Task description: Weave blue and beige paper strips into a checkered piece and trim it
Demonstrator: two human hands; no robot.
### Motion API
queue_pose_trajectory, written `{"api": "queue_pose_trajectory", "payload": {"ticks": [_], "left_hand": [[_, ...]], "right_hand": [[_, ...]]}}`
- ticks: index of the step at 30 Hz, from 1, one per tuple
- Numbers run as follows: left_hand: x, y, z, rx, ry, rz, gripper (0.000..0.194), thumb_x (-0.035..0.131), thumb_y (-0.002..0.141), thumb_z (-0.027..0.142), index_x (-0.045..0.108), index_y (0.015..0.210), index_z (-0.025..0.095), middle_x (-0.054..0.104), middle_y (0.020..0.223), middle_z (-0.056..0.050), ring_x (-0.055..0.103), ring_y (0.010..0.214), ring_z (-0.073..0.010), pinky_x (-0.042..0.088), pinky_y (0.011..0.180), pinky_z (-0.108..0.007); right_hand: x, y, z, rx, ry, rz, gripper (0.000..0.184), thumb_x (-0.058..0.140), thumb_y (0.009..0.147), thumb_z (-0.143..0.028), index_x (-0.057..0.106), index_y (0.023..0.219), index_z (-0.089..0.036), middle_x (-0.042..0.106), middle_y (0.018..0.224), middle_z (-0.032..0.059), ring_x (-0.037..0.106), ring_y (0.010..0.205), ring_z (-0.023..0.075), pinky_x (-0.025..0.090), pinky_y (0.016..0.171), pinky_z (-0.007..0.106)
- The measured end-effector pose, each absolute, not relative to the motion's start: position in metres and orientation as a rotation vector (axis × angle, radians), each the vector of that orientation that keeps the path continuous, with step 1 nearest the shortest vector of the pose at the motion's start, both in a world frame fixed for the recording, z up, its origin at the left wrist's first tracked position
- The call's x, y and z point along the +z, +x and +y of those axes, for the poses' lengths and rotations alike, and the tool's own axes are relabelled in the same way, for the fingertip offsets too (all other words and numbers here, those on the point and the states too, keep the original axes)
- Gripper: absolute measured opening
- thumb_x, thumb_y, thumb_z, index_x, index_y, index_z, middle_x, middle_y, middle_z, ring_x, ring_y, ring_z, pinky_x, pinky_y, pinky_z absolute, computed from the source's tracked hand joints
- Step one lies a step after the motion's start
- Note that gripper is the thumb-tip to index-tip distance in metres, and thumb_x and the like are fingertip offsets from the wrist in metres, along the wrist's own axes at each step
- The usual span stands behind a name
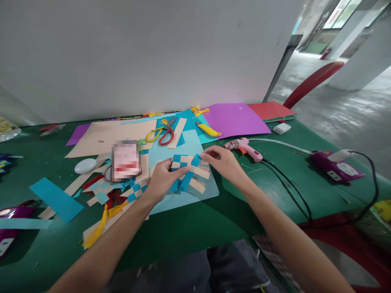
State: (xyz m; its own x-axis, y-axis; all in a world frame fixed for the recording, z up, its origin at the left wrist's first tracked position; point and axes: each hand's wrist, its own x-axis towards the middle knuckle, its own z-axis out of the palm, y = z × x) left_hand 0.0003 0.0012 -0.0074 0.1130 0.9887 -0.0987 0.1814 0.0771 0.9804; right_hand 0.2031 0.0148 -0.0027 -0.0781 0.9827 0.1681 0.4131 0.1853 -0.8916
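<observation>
Between my hands is a small woven piece of blue and beige paper strips [181, 159], with loose strip ends fanning out to the right. My left hand [163, 179] grips its left side, thumb across the front. At its upper right edge, my right hand [221, 160] pinches the end of a blue strip [190, 174] that slants across the weave. A light blue paper sheet [198, 142] lies beneath the work. Just right of my right hand rests a pink glue gun [244, 148]. Scissors with red and yellow handles [166, 132] lie behind the weave.
A yellow utility knife [208, 129] and a purple sheet [232, 120] lie at the back by the wall. Paper scraps, a yellow tassel [99, 230] and a blue strip [56, 199] cover the left. A purple power strip [336, 166] with a black cable stands right.
</observation>
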Motion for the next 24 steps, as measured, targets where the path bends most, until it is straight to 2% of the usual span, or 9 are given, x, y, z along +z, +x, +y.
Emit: {"api": "queue_pose_trajectory", "payload": {"ticks": [2,5,11,19,24], "left_hand": [[-0.0066,0.0007,0.0009,0.946,1.334,1.288,0.038,0.077,0.067,0.045,0.068,0.088,0.015,0.071,0.083,-0.008,0.065,0.070,-0.0223,0.052,0.060,-0.031],[-0.0064,0.0011,0.0009,0.927,1.336,1.308,0.037,0.074,0.068,0.048,0.067,0.083,0.014,0.068,0.075,-0.006,0.062,0.063,-0.0197,0.049,0.053,-0.028],[-0.0070,0.0032,0.0005,0.909,1.303,1.338,0.043,0.068,0.070,0.056,0.063,0.077,0.015,0.062,0.064,-0.003,0.059,0.056,-0.0181,0.045,0.048,-0.026],[-0.0096,0.0058,-0.0002,0.965,1.237,1.399,0.049,0.064,0.069,0.064,0.058,0.066,0.016,0.055,0.053,-0.001,0.056,0.049,-0.0174,0.039,0.041,-0.025],[-0.0066,0.0065,-0.0013,0.953,1.234,1.352,0.047,0.066,0.069,0.062,0.059,0.067,0.015,0.058,0.056,-0.002,0.058,0.053,-0.0185,0.042,0.046,-0.026]], "right_hand": [[-0.0036,0.2040,0.0159,0.928,-1.315,-1.650,0.025,0.057,0.083,-0.042,0.068,0.081,-0.019,0.068,0.077,0.0036,0.056,0.068,0.0150,0.041,0.063,0.028],[-0.0055,0.2033,0.0163,1.020,-1.250,-1.632,0.022,0.059,0.082,-0.037,0.068,0.075,-0.019,0.068,0.076,0.0030,0.058,0.071,0.0159,0.042,0.067,0.029],[-0.0069,0.2009,0.0165,0.894,-1.239,-1.617,0.014,0.064,0.077,-0.031,0.067,0.072,-0.019,0.068,0.088,0.0049,0.059,0.086,0.0183,0.042,0.069,0.029],[-0.0103,0.1949,0.0146,1.009,-1.170,-1.598,0.016,0.062,0.079,-0.032,0.067,0.072,-0.019,0.066,0.073,0.0022,0.057,0.069,0.0146,0.042,0.064,0.029],[-0.0068,0.1953,0.0135,1.024,-1.164,-1.551,0.016,0.062,0.078,-0.033,0.068,0.074,-0.018,0.065,0.072,0.0018,0.055,0.068,0.0144,0.041,0.063,0.028]]}}
